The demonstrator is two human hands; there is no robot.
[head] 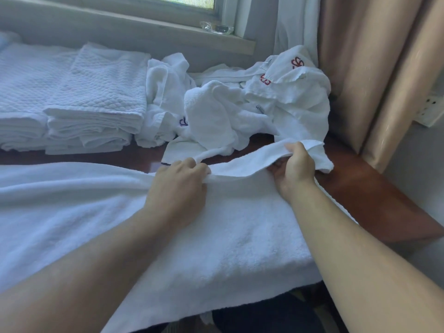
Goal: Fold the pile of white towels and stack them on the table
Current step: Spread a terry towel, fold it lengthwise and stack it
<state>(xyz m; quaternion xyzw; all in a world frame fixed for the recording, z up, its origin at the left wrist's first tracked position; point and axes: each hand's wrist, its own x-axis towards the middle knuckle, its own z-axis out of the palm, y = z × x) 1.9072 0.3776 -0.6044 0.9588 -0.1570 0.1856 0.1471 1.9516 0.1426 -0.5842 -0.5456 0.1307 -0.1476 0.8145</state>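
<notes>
Partway through — two stacks of folded towels (96,102) sit at the far left of the table (374,188), while a rumpled unfolded pile (252,102) waits at the far right. One large towel (168,236) lies spread across the near side; the left hand (180,186) and right hand (296,167) each pinch its far edge. Fold not yet made — several towels appear left.

window (192,1) — daylight | beige curtain (374,75) right | wall socket (430,109)
</notes>
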